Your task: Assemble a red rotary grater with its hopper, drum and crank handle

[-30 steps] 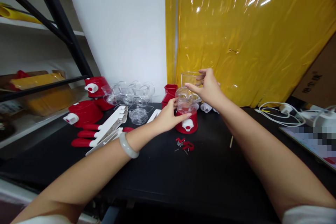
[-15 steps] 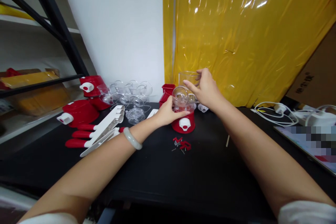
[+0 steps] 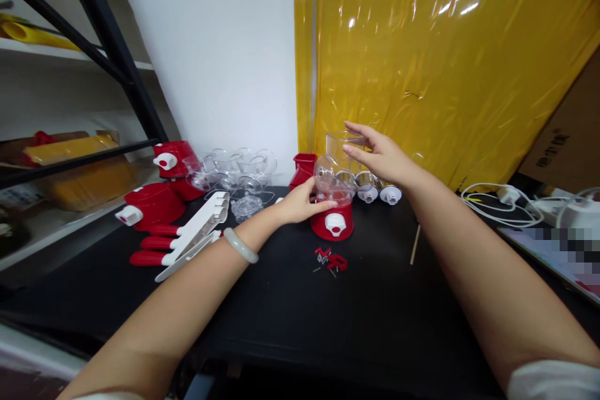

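A clear plastic housing (image 3: 324,170) with a round opening stands upright on a red base (image 3: 332,228) with a white knob. My left hand (image 3: 300,201) is closed around the housing's lower left side, its thumb across the front near the red base. Beside the tall upper part my right hand (image 3: 382,155) has its fingers stretched out and apart; whether its fingertips touch the rim I cannot tell. In front of the base lie small red clips (image 3: 336,261) and several thin metal screws or pins. Metal drums (image 3: 367,189) with white ends lie behind, partly hidden.
To the left are red bases (image 3: 152,207), red-and-white handles (image 3: 187,231) and several clear housings (image 3: 239,165). A red part (image 3: 304,169) stands behind my left hand. A thin stick (image 3: 415,244), white cable (image 3: 497,205) and tablet (image 3: 553,256) lie right. Yellow wrapping (image 3: 422,44) backs the table.
My right hand has loosened and moved slightly right, its fingers straighter. More metal drums show behind it. My left hand stays on the housing. The whole view has shifted slightly.
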Action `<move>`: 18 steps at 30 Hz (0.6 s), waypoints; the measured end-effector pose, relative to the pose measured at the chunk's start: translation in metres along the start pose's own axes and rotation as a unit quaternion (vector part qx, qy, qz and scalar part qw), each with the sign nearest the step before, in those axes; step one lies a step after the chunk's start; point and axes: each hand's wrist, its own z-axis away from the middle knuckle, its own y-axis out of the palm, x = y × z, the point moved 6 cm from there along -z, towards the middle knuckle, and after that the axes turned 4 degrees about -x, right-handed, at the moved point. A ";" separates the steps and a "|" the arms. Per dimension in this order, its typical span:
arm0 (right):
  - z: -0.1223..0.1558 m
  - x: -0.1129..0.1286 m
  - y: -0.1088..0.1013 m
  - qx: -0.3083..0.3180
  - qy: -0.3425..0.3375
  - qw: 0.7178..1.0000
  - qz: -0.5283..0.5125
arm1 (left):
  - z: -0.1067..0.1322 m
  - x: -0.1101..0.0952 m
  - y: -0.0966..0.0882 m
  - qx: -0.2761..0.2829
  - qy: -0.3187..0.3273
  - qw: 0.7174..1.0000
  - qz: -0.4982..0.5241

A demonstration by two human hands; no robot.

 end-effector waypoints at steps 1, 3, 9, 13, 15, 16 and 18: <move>0.000 -0.002 0.000 0.002 0.004 1.000 -0.014 | 0.000 -0.001 0.000 0.004 -0.003 1.000 0.001; 0.000 -0.004 -0.001 0.000 0.014 0.999 -0.035 | 0.000 -0.002 -0.001 0.011 -0.005 1.000 -0.004; 0.002 0.000 0.001 0.016 0.016 0.998 -0.056 | 0.001 -0.007 -0.001 0.018 0.007 0.999 -0.035; 0.003 -0.001 0.003 0.007 0.014 0.999 -0.036 | 0.003 -0.011 0.000 0.018 0.028 0.998 -0.050; 0.003 -0.001 0.003 0.001 0.016 1.000 -0.024 | 0.004 -0.012 0.001 0.018 0.036 0.998 -0.053; 0.003 -0.002 0.003 -0.002 0.017 1.000 -0.017 | 0.004 -0.011 0.001 0.018 0.038 0.998 -0.050; 0.003 -0.003 0.004 -0.010 0.020 1.000 -0.005 | 0.004 -0.010 0.002 0.016 0.040 0.998 -0.042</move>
